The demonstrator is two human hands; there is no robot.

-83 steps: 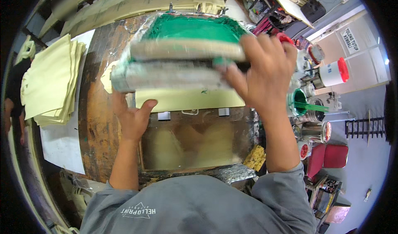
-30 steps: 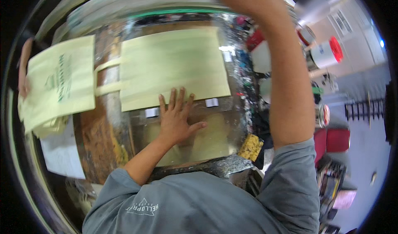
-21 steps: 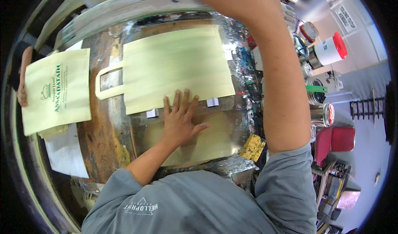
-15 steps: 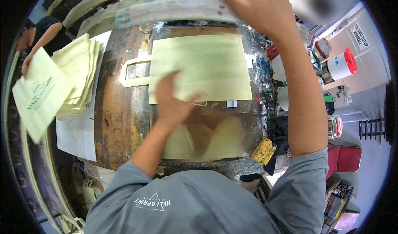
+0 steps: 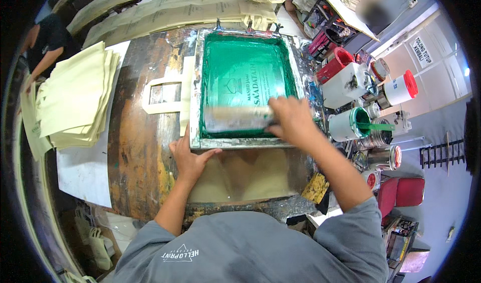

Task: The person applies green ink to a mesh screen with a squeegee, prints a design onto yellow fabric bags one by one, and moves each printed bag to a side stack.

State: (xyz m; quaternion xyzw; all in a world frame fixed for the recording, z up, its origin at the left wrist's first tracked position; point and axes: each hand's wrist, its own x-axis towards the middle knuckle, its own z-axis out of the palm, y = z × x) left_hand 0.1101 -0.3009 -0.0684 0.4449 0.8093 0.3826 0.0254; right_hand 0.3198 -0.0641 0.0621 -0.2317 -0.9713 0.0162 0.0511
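Green ink covers the printing screen (image 5: 245, 85), which lies flat on the worn wooden table (image 5: 135, 147) over a cream bag (image 5: 170, 90).

The right hand (image 5: 290, 120) reaches forward with its arm stretched out, fingers curled shut around the squeegee (image 5: 238, 118), which lies across the near part of the screen. The left hand (image 5: 188, 157) lies flat and open, fingers spread, pressing the near left corner of the screen's frame. A stack of cream bags (image 5: 75, 100) sits well to the left; an ink bucket (image 5: 350, 124) stands just to the right.
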